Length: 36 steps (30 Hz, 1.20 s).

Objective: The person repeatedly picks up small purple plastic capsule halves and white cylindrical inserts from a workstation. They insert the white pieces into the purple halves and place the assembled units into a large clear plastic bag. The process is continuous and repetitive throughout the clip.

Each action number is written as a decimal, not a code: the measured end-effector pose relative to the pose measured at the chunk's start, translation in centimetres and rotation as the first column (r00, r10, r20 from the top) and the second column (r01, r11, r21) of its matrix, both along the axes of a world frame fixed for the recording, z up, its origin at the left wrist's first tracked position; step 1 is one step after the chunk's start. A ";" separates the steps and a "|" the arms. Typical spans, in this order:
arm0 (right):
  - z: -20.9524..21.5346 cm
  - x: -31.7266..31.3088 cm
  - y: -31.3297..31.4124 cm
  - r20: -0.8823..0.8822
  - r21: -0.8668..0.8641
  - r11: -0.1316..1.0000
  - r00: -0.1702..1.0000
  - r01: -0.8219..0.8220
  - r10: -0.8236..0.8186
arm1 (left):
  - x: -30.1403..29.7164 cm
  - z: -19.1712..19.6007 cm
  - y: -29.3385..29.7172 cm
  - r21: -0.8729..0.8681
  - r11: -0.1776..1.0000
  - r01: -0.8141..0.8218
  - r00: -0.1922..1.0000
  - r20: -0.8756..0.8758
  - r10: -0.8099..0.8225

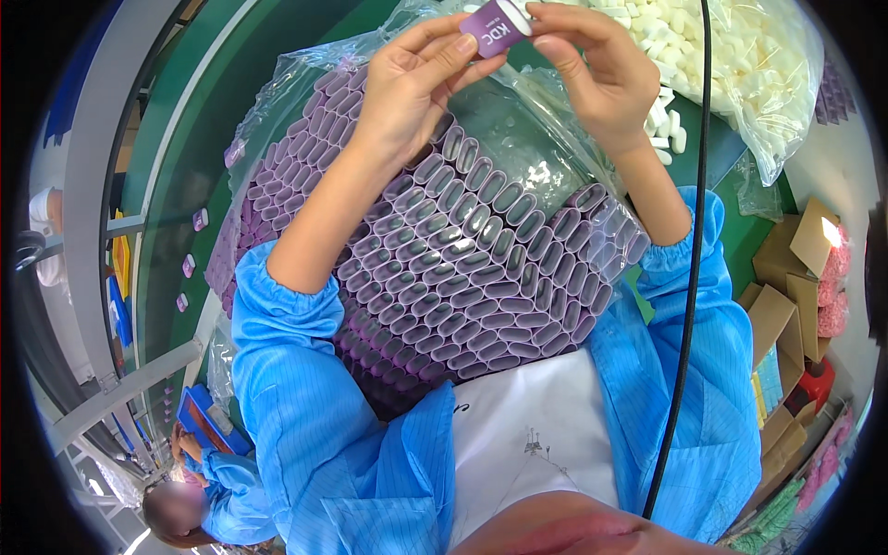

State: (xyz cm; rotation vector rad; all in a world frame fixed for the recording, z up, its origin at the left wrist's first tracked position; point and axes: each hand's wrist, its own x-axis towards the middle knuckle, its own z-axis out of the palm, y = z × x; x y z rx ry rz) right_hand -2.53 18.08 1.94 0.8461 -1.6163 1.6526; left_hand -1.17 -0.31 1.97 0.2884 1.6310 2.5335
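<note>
A: What surrounded that purple case (492, 35)?

B: Nearer the body, oval purple shells (462, 250) stood packed in curving rows, hollow ends up, with clear plastic film (532, 171) around and partly over them. To the right, white blocks (657, 32) lay heaped in a clear bag (786, 153), some spilling beside it above the green desk (735, 245).

A: Was anything in the way?

B: A black cable (689, 305) ran down the view, crossing in front of the right blue sleeve (708, 361) and part of the heap.

A: And farther out?

B: Cardboard boxes (786, 264) stood at the right, with pink bundles (834, 277) by them. On the left, small purple pieces (188, 266) lay spaced along a green strip (162, 310), and at lower left another person (236, 490) in blue sat near a blue tray (208, 416).

A: Any writing?

B: White lettering marked the case's purple face, and a dark line print (536, 444) showed on the wearer's white shirt (527, 398). Marks on the small pieces were too tiny to read.

A: How was the case held?

B: Up at the top edge, the left hand (407, 88) gripped it between thumb and fingers; the right hand (610, 88) curled about its white end (518, 16), though whether it pinched or merely touched, I couldn't make out
</note>
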 end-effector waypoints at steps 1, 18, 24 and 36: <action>-0.4 0.0 -0.2 0.138 -0.176 0.981 0.985 -0.083 0.108 | -0.5 0.0 -0.5 -0.045 0.999 -0.014 1.000 0.004 0.014; -4.4 -7.0 2.4 -0.161 0.752 0.497 0.851 0.434 -0.500 | -8.0 -0.2 -20.7 -0.693 -0.491 -0.528 0.736 -0.662 0.143; -5.2 -7.3 1.7 -0.305 0.781 0.402 0.854 0.477 -0.421 | 2.8 5.0 -2.1 -0.930 0.193 -0.314 0.716 -0.365 -0.595; -6.2 -6.9 1.9 -0.128 0.771 0.525 0.896 0.359 -0.426 | 4.7 0.7 7.4 -0.925 0.292 0.245 0.826 0.041 -0.563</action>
